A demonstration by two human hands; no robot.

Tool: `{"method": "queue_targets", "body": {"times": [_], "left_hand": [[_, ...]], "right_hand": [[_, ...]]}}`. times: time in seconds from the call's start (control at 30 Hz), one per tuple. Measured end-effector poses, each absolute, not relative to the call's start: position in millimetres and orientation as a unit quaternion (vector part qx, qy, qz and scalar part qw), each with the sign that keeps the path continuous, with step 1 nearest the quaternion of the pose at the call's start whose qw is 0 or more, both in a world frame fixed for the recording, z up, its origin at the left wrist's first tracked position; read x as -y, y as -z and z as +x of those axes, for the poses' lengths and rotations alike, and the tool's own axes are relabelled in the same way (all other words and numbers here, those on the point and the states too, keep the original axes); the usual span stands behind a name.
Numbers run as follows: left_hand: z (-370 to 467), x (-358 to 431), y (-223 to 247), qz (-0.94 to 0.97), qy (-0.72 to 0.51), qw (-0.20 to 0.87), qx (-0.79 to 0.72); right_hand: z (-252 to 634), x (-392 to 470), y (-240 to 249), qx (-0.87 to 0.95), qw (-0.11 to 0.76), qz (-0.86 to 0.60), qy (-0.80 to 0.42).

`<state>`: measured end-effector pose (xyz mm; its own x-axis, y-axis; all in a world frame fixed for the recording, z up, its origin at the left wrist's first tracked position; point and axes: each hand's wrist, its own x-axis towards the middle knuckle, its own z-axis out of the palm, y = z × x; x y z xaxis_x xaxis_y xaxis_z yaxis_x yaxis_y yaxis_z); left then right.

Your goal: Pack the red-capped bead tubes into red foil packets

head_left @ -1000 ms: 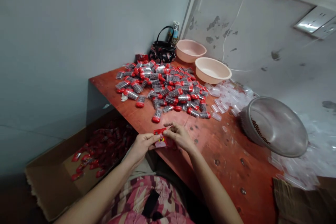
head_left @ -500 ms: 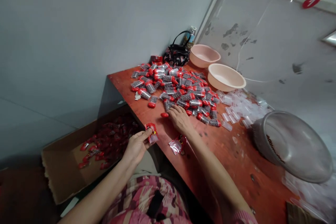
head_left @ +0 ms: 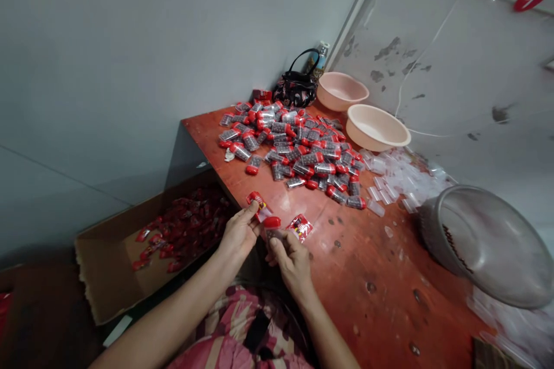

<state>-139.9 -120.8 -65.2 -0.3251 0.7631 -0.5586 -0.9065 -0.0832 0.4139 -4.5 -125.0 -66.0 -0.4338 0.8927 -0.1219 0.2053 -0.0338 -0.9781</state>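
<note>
Our right hand has left the near edge of the heap of red-capped clear plastic tubes; we now hold one dark-filled, red-capped clear tube there, brought beside the glossy red printed plastic packet in our left hand.

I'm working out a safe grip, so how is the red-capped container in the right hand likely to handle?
The red-capped container in the right hand is probably stiff, as similar ones in the pile look undented. Its glossy clear wall may be slippery. Stood on its rounded cap, it would likely tip.
</note>
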Motion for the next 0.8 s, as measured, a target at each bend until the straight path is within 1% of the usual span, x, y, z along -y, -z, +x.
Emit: {"method": "queue_targets", "body": {"times": [0.2,0.37,0.5,0.67,0.73,0.8], "left_hand": [[-126.9,124.0,54.8,-0.048,-0.735,0.575,-0.357],[-127.6,127.2,53.7,0.005,-0.718,0.587,-0.374],[-130.2,128.0,58.6,0.058,-0.690,0.614,-0.379],[-131.6,129.8,61.8,0.100,-0.645,0.635,-0.413],[-133.0,130.4,60.5,0.120,-0.632,0.644,-0.414],[-134.8,130.8,58.9,0.141,-0.618,0.653,-0.415]], "right_hand": [[-7.5,127.1,66.7,0.575,0.336,-0.431,-0.609],[-6.7,124.7,69.7,0.549,0.333,-0.409,-0.648],[-4.6,122.4,75.3,0.571,0.348,-0.428,-0.608],[-2.8,121.7,77.8,0.620,0.343,-0.437,-0.554],[-3.0,120.7,76.9,0.617,0.341,-0.432,-0.562],[-3.4,118.9,75.7,0.594,0.333,-0.412,-0.605]]}}
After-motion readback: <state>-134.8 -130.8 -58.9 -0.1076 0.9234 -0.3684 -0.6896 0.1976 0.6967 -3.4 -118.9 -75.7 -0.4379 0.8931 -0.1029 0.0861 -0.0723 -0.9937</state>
